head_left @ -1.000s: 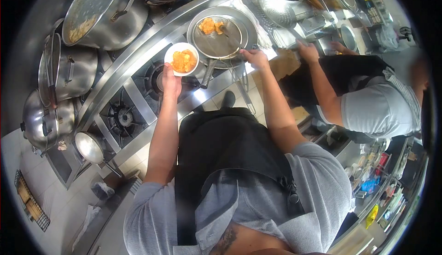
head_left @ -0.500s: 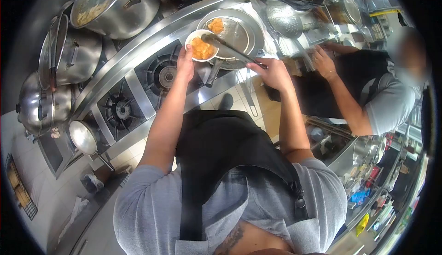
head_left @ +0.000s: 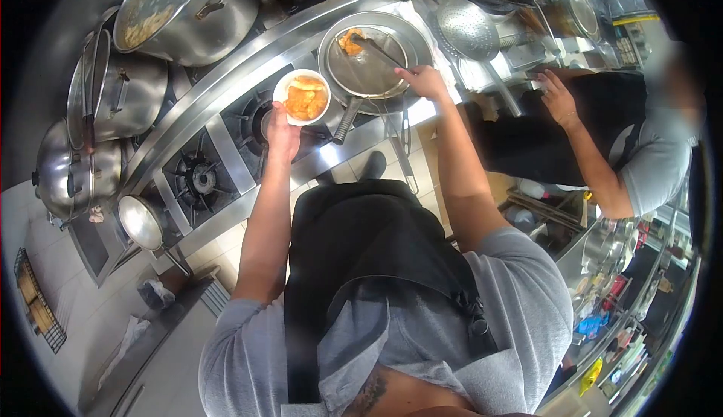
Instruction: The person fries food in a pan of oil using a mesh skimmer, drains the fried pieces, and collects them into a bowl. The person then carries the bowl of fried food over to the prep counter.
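Observation:
A white bowl with orange-coated food pieces is gripped at its near rim by my left hand, over the stove. Closed around dark tongs is my right hand. The tips of the tongs touch a small orange clump in a round strainer. This strainer lies in a wider metal pan, its black handle pointing toward me.
Large steel pots stand at the upper left, and a small pan lies by the burners. On the right a co-worker stands near a perforated ladle.
Since half a second ago, the bowl has moved left, away from the strainer, and the tongs have gone from the bowl back to the clump. The pieces in the bowl look fuller.

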